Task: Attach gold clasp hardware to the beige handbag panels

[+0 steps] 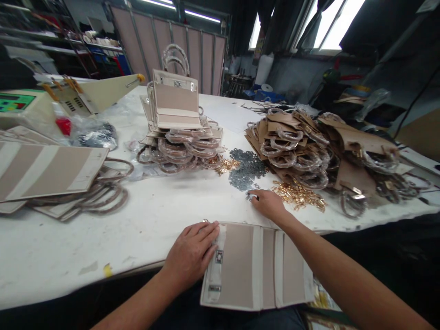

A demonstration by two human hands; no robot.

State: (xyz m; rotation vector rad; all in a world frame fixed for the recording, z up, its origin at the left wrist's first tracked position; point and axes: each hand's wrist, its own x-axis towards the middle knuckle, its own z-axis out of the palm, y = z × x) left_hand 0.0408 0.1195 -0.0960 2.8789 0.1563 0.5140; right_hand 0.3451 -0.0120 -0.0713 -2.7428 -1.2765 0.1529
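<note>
A beige bag panel (240, 266) lies in front of me, over the table's near edge, with small metal fittings along its left side. My left hand (192, 250) rests on its upper left corner, fingers stretched out. Beyond the panel, my right hand (268, 204) reaches to the near end of a heap of small grey metal plates (245, 167). Its thumb and index finger close on a small grey metal plate (248, 196), partly hidden by the fingertips. Gold-coloured metal clips (302, 196) lie scattered just right of that hand.
A stack of beige bag pieces with wrapped handles (182, 142) stands at the middle back. Brown bag pieces (292, 142) are piled at right, more beige panels (51, 169) at left. A machine with a green panel (17, 101) and a red-tipped bottle (63, 124) stand behind those.
</note>
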